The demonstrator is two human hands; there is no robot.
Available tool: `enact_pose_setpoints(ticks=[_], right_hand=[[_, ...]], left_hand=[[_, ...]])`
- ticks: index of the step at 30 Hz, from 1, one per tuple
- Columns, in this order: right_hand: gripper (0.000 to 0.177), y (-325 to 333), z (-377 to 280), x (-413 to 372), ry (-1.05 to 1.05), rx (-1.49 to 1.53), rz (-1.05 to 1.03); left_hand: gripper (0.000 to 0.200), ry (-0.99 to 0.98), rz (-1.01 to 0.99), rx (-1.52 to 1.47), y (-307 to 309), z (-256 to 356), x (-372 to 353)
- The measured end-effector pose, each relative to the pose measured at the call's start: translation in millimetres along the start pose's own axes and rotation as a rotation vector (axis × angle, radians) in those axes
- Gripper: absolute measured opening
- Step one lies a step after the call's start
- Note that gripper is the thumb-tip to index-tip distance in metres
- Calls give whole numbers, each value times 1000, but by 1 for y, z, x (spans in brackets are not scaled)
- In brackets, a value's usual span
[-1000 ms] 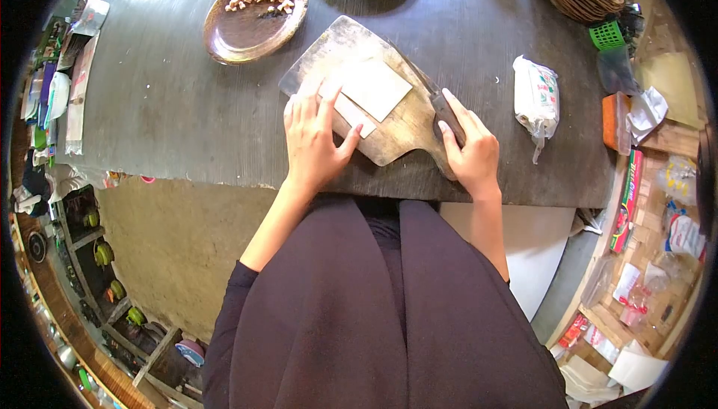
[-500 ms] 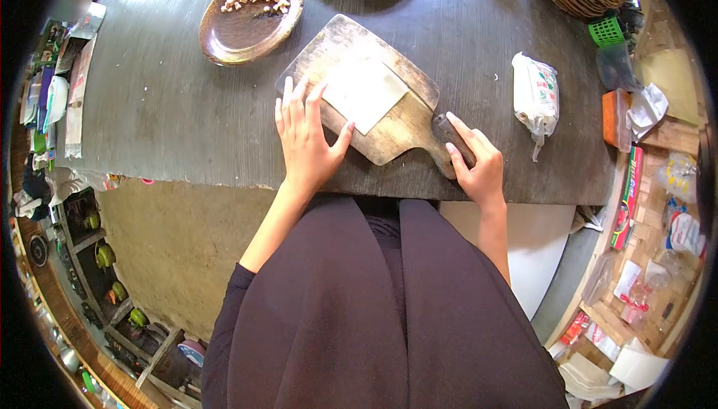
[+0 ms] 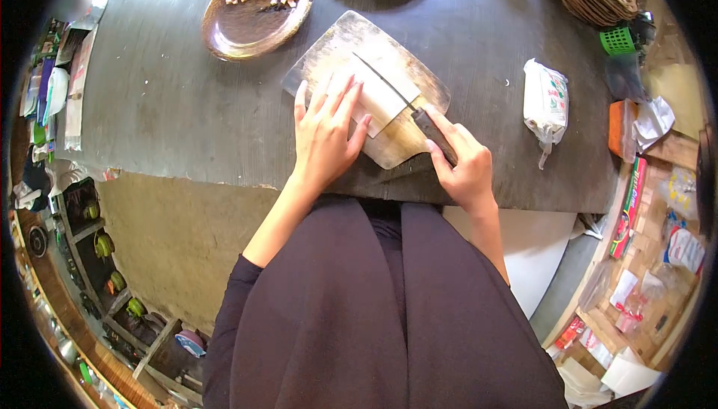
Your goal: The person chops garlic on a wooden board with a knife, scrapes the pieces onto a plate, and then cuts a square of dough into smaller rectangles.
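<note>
Centre of frame: our right hand (image 3: pixel 464 162) has its grip closed round the handle of the knife (image 3: pixel 434 133), blade over the pale slab (image 3: pixel 380 106) on the cutting board (image 3: pixel 400 139). Our left hand (image 3: pixel 327 128), fingers slightly spread, presses the slab's left part.

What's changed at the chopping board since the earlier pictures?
The dark-handled knife has moved left from the right edge of the pale wooden board; its blade is now over the flat white slab. The left hand has shifted right, its fingers further over the slab. The right hand gripped the knife throughout. The board stayed put.
</note>
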State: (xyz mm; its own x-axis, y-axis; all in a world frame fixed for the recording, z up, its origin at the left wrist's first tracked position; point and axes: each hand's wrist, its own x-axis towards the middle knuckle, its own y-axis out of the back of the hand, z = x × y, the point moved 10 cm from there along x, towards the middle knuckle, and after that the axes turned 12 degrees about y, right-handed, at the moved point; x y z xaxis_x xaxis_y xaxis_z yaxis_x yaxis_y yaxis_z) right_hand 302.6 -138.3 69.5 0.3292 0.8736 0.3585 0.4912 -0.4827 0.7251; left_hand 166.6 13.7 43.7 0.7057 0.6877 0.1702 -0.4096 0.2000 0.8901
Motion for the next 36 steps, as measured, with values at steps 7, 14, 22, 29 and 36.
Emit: enact_pose_setpoints(ticks=[7, 14, 22, 29, 36], right_hand=[[49, -14, -4, 6, 23, -40, -74], [48, -12, -6, 9, 19, -57, -102], [46, -15, -8, 6, 53, -100, -122], [48, -17, -10, 5, 67, -125, -126], [50, -19, -13, 4, 55, -139, -141]], left_hand=[[52, 61, 51, -73, 0, -5, 0], [49, 99, 101, -12, 5, -4, 2], [48, 86, 102, 21, 3, -7, 1], [47, 82, 106, 9, 4, -6, 2], [43, 65, 130, 5, 8, -6, -1]])
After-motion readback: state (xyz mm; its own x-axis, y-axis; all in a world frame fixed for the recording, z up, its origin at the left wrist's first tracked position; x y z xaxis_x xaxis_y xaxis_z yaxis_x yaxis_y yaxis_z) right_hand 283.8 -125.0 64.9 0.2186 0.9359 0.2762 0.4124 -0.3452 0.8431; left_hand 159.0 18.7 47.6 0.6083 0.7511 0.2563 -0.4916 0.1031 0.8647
